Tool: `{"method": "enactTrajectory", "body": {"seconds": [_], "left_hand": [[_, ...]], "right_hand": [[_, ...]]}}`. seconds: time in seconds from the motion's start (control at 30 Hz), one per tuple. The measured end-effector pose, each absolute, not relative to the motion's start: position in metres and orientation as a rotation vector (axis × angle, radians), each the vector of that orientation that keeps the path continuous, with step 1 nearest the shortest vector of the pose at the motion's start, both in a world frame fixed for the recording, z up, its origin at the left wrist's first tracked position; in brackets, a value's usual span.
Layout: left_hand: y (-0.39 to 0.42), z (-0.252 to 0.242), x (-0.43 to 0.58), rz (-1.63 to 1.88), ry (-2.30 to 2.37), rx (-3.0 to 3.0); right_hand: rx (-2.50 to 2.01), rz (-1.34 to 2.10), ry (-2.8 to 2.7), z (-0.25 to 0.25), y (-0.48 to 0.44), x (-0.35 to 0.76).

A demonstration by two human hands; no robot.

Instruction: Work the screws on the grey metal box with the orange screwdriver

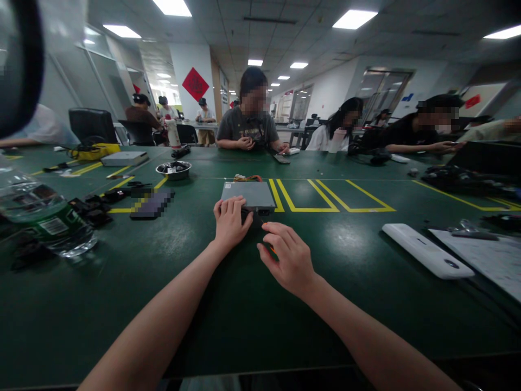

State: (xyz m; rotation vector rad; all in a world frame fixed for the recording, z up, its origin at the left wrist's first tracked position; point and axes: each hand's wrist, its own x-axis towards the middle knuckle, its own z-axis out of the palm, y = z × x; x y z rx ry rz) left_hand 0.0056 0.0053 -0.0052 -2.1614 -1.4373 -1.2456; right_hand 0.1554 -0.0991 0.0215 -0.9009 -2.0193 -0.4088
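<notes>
A grey metal power supply unit (pixel 249 191) lies on the green table in front of me, its bundle of coloured wires (pixel 247 178) at the far side. My left hand (pixel 232 220) grips the box's near left edge, fingers bent over the top and thumb at the front. Just right of it, close to the box's near side, my right hand (pixel 287 252) has its fingers curled round a slim orange-and-black tool (pixel 265 223) that looks like a screwdriver. Most of the tool is hidden by the fingers, and whether its tip touches the box I cannot tell.
Yellow tape outlines (pixel 325 209) mark the table. To the left are a water bottle (pixel 49 217), a phone (pixel 152 205) and a metal bowl (pixel 173 170) of small parts. On the right lie a white device (pixel 427 251) and a clipboard (pixel 484 260). People sit opposite.
</notes>
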Motion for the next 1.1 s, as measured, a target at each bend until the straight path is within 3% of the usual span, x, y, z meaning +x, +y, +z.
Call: {"method": "enactTrajectory", "body": {"seconds": [0.8,0.97,1.1], "left_hand": [[0.003,-0.004,0.007,-1.244,-1.444,-2.156],[0.003,-0.003,0.008,-1.232,-1.451,-2.145],[0.003,-0.003,0.008,-1.226,-1.457,-2.141]], "right_hand": [[-1.019,-0.25,-2.023,0.018,-0.103,0.155],[-1.285,-0.444,-1.912,0.028,-0.104,0.161],[-1.386,-0.381,-1.907,0.028,-0.105,0.165]]}}
